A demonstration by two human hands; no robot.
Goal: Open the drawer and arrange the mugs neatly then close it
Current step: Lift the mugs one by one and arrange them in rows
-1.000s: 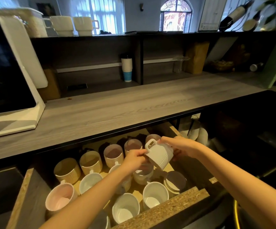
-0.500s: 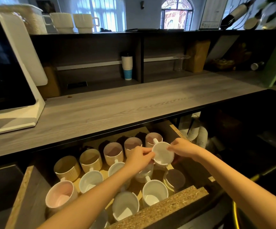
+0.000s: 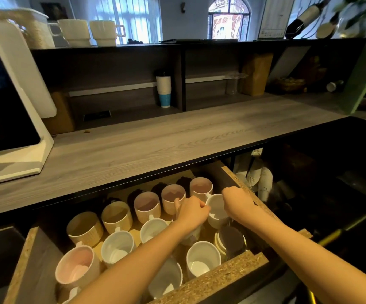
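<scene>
The drawer point(image 3: 208, 279) under the counter stands pulled out, with several mugs upright inside in rows. Both hands hold one white ribbed mug point(image 3: 216, 207), upright with its mouth up, at the right end of the middle row. My left hand point(image 3: 192, 209) grips its left rim and my right hand point(image 3: 236, 200) curls over its right side. Behind it stands a row of tan and pinkish mugs point(image 3: 147, 206). White mugs point(image 3: 200, 258) fill the front rows, and a pink-lined mug point(image 3: 75, 268) sits front left.
A grey wooden counter point(image 3: 155, 145) overhangs the back of the drawer. A white machine with a dark screen point(image 3: 8, 119) stands at its left. The drawer's chipboard right wall point(image 3: 243, 185) runs beside my right hand. Stacked paper cups point(image 3: 263, 181) sit in the dark space to the right.
The white mug was tipped on its side above the drawer a second ago. Both hands have turned it upright and lowered it down to the right end of the middle row.
</scene>
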